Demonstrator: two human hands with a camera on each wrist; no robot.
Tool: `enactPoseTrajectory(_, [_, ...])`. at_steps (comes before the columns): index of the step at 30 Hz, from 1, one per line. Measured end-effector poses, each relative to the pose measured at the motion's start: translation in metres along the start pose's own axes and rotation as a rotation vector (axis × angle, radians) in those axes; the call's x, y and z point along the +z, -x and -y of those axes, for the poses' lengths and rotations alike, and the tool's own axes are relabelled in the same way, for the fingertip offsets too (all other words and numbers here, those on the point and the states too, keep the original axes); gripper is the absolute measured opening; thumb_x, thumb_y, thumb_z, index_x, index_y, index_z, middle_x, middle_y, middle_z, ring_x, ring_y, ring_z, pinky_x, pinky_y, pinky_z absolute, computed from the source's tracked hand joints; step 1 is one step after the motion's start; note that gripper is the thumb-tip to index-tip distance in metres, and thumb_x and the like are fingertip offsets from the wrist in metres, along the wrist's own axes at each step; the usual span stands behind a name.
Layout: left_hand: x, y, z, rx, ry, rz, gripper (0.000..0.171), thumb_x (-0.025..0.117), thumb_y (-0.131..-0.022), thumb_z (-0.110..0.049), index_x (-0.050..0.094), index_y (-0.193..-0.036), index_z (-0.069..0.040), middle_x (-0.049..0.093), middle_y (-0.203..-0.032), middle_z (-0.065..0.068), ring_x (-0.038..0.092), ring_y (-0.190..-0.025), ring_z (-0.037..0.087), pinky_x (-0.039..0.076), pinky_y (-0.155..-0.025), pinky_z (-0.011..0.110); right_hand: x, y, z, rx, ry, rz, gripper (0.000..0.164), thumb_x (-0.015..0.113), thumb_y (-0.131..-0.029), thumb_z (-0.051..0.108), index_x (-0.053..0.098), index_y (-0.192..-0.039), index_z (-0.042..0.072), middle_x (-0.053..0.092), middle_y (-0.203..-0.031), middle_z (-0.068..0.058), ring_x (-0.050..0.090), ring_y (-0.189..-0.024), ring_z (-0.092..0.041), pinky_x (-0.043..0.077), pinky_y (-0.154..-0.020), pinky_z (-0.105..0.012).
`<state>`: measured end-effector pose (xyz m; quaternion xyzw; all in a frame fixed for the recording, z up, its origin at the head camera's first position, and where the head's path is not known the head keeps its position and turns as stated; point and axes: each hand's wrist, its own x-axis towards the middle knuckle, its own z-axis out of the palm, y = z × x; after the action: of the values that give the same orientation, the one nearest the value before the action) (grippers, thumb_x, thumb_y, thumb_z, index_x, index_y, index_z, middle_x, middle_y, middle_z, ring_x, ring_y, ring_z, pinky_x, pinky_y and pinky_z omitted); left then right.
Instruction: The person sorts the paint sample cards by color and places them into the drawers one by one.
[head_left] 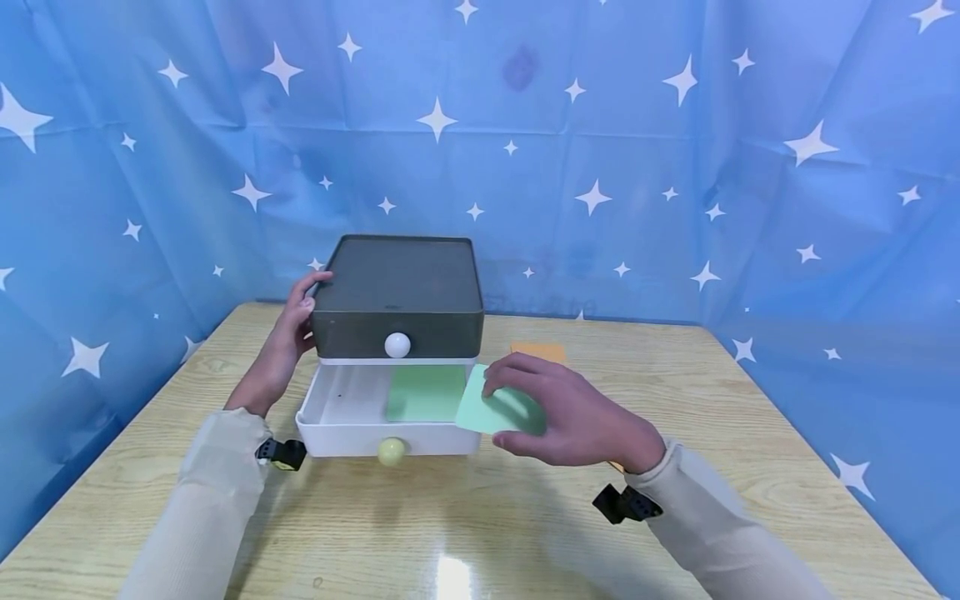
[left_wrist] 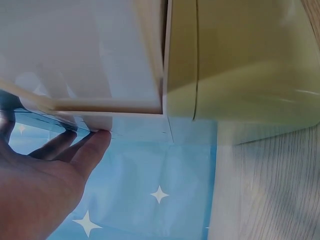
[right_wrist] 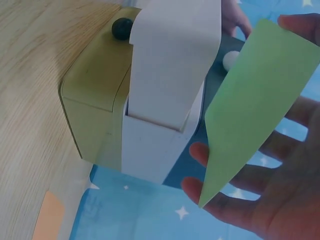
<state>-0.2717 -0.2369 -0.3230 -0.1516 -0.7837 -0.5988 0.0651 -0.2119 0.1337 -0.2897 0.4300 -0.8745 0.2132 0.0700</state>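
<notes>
A small desktop drawer unit has a dark top tier with a white knob. Below it, the white drawer is pulled out, its pale yellow-green knob facing me. Inside that drawer, on its right side, lies a green sheet. My left hand rests its fingers against the unit's left side. Between thumb and fingertips, my right hand holds a light green sheet of paper at the drawer's right front corner, slightly bent in the right wrist view.
An orange sheet lies on the wooden table behind my right hand. The unit's olive-yellow bottom tier carries a dark knob. A blue star-patterned cloth hangs behind and beside the table.
</notes>
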Motion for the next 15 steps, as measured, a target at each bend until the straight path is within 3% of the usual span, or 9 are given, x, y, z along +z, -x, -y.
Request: enactPoseTrajectory(15, [-0.001,0.000,0.001,-0.006,0.000,0.004,0.055,0.017,-0.106,-0.055,0.016,-0.158,-0.040,0.009,-0.168,0.009,0.022,-0.150,0.042,0.018,-0.117,0.068,0.008,-0.029,0.009,-0.135,0.022,0.071,0.034,0.073,-0.087,0.035,0.061,-0.117,0.021,0.060,-0.131,0.005,0.058,-0.119,-0.013,0.050,-0.096,-0.034])
